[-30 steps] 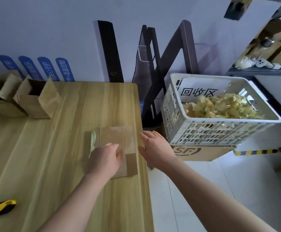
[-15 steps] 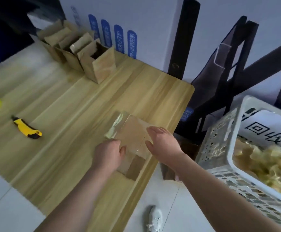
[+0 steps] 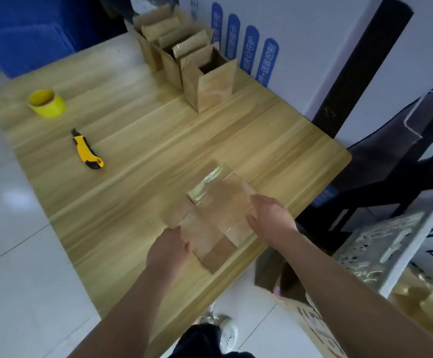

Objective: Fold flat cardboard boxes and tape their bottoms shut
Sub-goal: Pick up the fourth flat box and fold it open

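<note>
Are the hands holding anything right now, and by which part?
The flattened cardboard box: the left hand grips its near-left edge, and the right hand touches its right edge.

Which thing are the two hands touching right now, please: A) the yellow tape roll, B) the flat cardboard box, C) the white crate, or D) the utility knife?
B: the left hand and right hand are both on the flat cardboard box near the table edge, while the tape roll and utility knife lie well apart from them, farther left.
</note>
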The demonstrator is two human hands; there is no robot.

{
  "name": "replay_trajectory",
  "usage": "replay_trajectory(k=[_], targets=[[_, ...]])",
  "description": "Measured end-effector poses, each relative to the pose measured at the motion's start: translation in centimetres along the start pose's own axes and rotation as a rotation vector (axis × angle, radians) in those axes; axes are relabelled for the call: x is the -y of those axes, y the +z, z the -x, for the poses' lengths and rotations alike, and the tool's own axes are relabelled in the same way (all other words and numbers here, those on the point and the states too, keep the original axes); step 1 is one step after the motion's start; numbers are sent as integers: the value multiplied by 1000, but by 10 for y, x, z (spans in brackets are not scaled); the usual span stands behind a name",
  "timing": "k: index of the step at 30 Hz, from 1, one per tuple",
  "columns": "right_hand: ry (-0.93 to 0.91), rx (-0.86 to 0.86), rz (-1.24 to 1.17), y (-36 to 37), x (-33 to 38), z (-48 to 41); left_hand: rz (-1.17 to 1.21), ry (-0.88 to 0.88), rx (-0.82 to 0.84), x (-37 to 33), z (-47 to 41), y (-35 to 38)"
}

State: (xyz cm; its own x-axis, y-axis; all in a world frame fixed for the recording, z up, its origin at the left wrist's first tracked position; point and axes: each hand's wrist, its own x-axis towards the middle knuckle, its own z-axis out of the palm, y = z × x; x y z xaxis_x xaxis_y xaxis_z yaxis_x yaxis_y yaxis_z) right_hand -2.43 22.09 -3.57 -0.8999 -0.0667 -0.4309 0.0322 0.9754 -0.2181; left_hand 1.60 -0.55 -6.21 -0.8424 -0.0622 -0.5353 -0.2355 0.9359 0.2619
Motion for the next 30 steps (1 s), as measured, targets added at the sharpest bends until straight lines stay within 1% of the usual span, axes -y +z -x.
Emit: replay_trajectory(k=[5, 10, 12, 15, 19, 24, 27, 30], targets=[[29, 36, 2, 3, -7, -26, 162, -127, 35, -5, -10, 8], [22, 120, -18, 11, -7, -53, 292, -204, -35, -16, -15, 17], [26, 148, 18, 17, -7, -59, 394, -253, -48, -22, -16, 20], [34, 164, 85, 23, -10, -62, 532, -325, -75, -28, -16, 25], [29, 178, 45, 19, -11, -62, 611, -375, -144, -24, -8, 29], [-51, 120, -12, 0, 6, -51, 615, -369, -259, -14, 16, 14], [-118, 74, -45, -18, 29, -42, 615, -381, -334, -2, 31, -6], [-203, 4, -42, -34, 56, -30, 667, -374, -414, 15, 44, -26]])
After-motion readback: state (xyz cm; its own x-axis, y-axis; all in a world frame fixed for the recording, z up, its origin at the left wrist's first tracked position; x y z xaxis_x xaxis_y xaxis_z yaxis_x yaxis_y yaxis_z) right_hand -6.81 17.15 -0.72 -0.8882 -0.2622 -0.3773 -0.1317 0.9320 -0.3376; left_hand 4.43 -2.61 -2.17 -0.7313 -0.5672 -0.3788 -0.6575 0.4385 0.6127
